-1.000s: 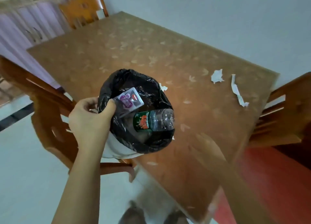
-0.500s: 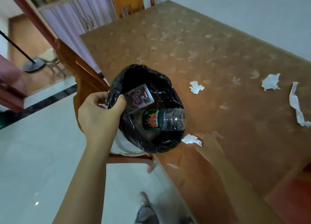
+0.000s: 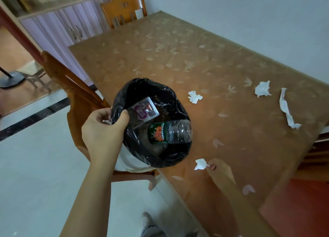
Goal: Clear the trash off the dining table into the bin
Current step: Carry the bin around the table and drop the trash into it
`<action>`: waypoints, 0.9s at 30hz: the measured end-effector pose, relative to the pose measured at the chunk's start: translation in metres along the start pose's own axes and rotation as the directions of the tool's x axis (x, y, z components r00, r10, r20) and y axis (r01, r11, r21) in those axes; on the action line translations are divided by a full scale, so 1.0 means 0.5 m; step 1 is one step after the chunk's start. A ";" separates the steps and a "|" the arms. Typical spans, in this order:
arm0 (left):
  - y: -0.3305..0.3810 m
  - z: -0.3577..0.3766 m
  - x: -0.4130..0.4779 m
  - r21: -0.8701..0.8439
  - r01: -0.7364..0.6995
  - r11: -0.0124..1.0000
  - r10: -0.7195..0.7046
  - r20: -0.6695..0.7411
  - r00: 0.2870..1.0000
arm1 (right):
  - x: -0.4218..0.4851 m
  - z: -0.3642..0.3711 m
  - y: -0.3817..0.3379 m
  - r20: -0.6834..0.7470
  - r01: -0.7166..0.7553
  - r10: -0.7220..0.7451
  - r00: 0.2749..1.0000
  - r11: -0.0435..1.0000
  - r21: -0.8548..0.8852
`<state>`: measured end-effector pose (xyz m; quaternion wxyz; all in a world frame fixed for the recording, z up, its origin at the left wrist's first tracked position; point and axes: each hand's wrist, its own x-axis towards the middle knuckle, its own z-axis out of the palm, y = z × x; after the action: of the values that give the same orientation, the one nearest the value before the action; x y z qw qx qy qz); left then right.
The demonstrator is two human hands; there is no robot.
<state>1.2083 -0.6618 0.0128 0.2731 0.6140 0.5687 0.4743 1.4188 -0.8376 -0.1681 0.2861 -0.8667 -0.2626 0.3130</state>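
My left hand (image 3: 104, 135) grips the rim of a white bin with a black liner (image 3: 170, 103), held at the near edge of the brown table (image 3: 178, 55). Inside the bin lie a clear plastic bottle with a green label (image 3: 169, 132) and a purple blister pack (image 3: 142, 110). My right hand (image 3: 219, 171) rests on the table, its fingertips touching a small white paper scrap (image 3: 200, 164) beside the bin. More paper lies on the table: a crumpled scrap (image 3: 194, 96), a bigger wad (image 3: 262, 89) and a long torn strip (image 3: 286, 108).
A wooden chair (image 3: 71, 83) stands at the table's left side behind the bin, another chair (image 3: 122, 11) at the far end. A wall runs along the table's far side. A purple cabinet (image 3: 62, 30) stands at the back left. My shoe (image 3: 147, 222) shows on the white floor.
The view has swung left and closer. My right hand has come forward onto the table and now touches the small scrap next to the bin. My left hand keeps its hold on the bin.
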 end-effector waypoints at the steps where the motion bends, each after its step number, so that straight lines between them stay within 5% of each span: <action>1: 0.003 0.002 -0.001 0.009 0.013 1.000 -0.013 0.002 1.000 | -0.004 -0.010 0.005 -0.039 -0.006 0.006 0.999 1.000 0.013; 13: 0.008 0.015 -0.015 -0.081 0.037 0.996 -0.021 0.193 0.981 | -0.121 -0.168 -0.207 -0.469 0.385 -0.268 0.841 0.906 0.173; 22: -0.021 -0.013 0.038 -0.165 0.096 0.982 -0.048 0.270 0.962 | -0.116 -0.067 -0.396 -0.235 0.514 -0.495 0.837 0.857 0.024; 27: -0.046 -0.027 0.109 -0.154 0.076 0.985 -0.028 0.290 0.957 | -0.101 -0.031 -0.397 -0.390 0.420 -0.374 0.841 0.907 0.038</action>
<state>1.1811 -0.6076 0.0129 0.4144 0.6365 0.4984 0.4181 1.3411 -0.7363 -0.0073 0.4419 -0.8177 -0.3574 0.0913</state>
